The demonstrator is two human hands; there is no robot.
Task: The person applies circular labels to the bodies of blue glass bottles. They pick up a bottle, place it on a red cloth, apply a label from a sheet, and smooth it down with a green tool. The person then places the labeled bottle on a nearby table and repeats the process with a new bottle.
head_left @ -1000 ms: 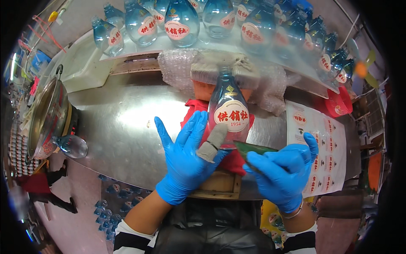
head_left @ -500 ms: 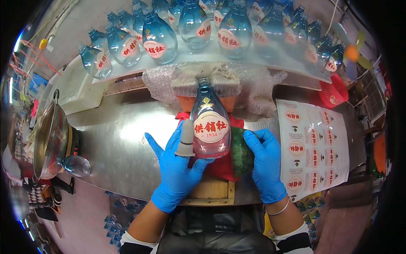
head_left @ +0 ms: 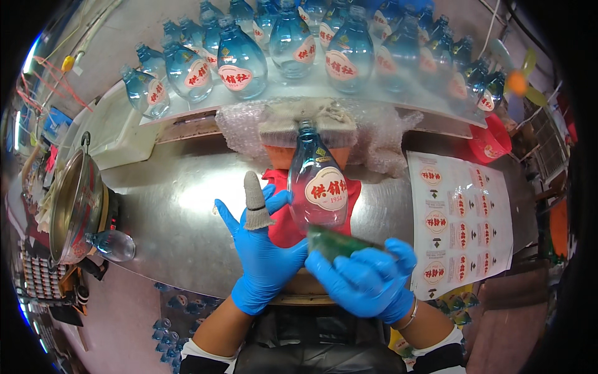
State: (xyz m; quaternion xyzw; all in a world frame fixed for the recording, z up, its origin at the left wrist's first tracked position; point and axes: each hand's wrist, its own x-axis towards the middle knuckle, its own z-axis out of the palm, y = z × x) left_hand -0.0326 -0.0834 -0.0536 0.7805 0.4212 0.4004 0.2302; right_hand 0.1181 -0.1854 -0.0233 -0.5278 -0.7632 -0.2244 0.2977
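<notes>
A glass bottle (head_left: 319, 187), blue at the neck and clear below with a pale label, leans neck-up and slightly tilted against a padded orange support, over a red cloth (head_left: 280, 215). My left hand (head_left: 268, 255), blue-gloved with a grey knitted cover on one finger, lies at the bottle's lower left, fingers spread. One fingertip reaches the bottle's side; whether it presses there I cannot tell. My right hand (head_left: 367, 280), also gloved, is closed on a flat green pad (head_left: 339, 244), held low in front of the bottle's base. The pad's upper edge is close to the glass.
Several labelled blue bottles (head_left: 243, 65) stand on a raised shelf behind. A sheet of printed labels (head_left: 464, 218) lies right, near a red basket (head_left: 489, 140). At left are a metal pan (head_left: 70, 206) and a bottle on its side (head_left: 115, 245). Bubble wrap (head_left: 380, 134) surrounds the support.
My right hand has moved left and down from the bottle's right side, turning the green pad toward its base. My left fingers have drawn away from the label, and the bottle has turned and tilted slightly.
</notes>
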